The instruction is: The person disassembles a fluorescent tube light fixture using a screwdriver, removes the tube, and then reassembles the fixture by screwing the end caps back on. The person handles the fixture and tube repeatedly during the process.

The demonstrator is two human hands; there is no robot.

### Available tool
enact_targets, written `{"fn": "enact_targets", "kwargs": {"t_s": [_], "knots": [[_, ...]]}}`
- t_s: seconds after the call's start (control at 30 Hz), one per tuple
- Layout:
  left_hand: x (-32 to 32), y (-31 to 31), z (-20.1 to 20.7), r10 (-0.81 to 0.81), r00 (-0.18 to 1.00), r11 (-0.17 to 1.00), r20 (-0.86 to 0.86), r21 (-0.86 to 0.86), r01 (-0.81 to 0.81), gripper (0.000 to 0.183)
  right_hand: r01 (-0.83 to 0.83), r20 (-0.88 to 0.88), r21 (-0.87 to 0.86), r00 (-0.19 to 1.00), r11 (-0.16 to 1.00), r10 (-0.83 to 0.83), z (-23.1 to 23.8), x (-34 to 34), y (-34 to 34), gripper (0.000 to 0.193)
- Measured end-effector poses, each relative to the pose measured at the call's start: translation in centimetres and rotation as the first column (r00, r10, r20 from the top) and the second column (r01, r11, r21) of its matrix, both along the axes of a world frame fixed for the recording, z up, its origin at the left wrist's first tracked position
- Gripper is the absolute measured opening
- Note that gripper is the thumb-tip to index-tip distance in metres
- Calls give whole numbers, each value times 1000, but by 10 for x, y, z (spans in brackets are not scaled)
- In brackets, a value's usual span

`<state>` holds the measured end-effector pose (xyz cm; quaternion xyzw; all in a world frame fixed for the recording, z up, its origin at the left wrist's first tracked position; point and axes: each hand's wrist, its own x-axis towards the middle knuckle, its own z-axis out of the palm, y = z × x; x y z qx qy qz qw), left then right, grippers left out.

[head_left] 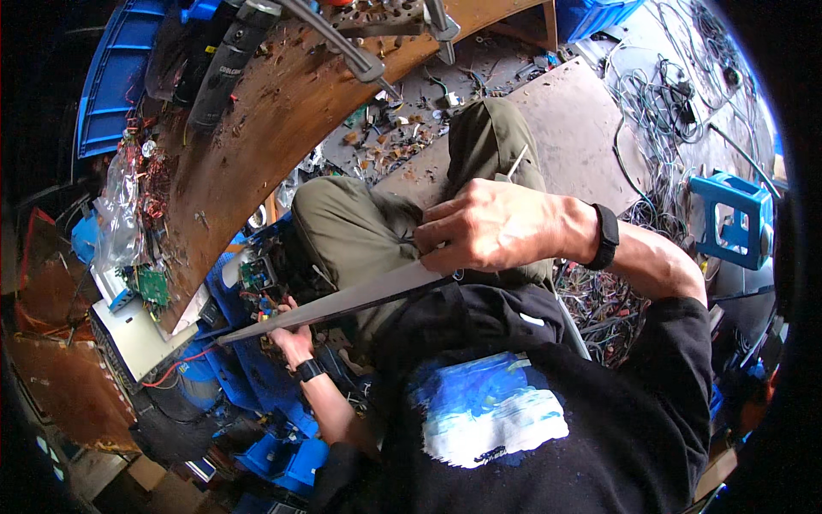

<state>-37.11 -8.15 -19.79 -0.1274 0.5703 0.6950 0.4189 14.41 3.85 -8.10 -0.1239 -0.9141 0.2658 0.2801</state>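
Note:
A long, thin grey panel [355, 295], seen nearly edge-on, slants across my lap; its exact kind does not show. My right hand [490, 227] is closed at its upper right end, knuckles up, with the fingertips partly hidden. A slim pale pointed piece [517, 161] sticks up behind that hand, and I cannot tell whether the hand holds it. Toward the lower left end, my left hand [294, 341] grips the panel from below, its fingers partly covered. A thin red wire [178, 367] trails from that end.
A curved brown wooden bench [282, 103] carries scraps and a black cylinder [229, 64]. Tangled cables [659, 111] cover the floor at right, near a blue plastic stool [732, 218]. Blue bins [287, 463], a green circuit board [152, 285] and a clear bag [117, 210] lie left.

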Motion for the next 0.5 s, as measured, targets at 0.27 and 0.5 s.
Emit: {"fn": "enact_targets", "kwargs": {"t_s": [0.27,0.5], "knots": [[-15,-10,-9,-74,993,997,-89,17,76,32,-38,22,128,999,991,36,13,-11,-18,18],[-17,-14,-23,-68,995,988,-68,135,76,46,-32,131,128,991,991,15,26,0,-34,20]]}}
